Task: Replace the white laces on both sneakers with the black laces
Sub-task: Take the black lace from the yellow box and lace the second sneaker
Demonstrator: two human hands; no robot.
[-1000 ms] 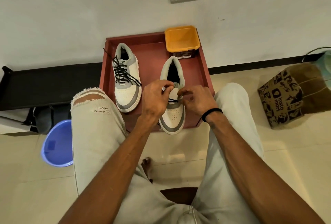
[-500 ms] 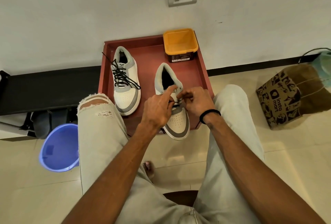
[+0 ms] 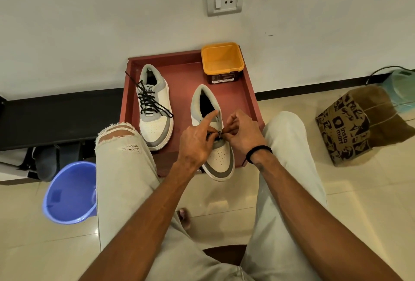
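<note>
Both hands work the right sneaker point(image 3: 212, 132) on the tray point(image 3: 247, 92). The right hand point(image 3: 243, 134) pinches the black lace point(image 3: 216, 137) to thread an eyelet. The left hand point(image 3: 197, 141) steadies the shoe, fingers curled at the lace, forefinger straight.

floor tiles point(image 3: 370, 202) cream, glossy, reflective. wall point(image 3: 89, 22) white, matt. tray point(image 3: 251, 99) maroon, matt. tub point(image 3: 222, 60) orange plastic, smooth. bucket point(image 3: 67, 195) blue plastic, slight sheen. sneakers point(image 3: 155, 123) smooth white with grey panels, perforated toes. jeans point(image 3: 121, 168) pale cloth, frayed rips. bag point(image 3: 350, 128) brown printed paper, creased.
</note>
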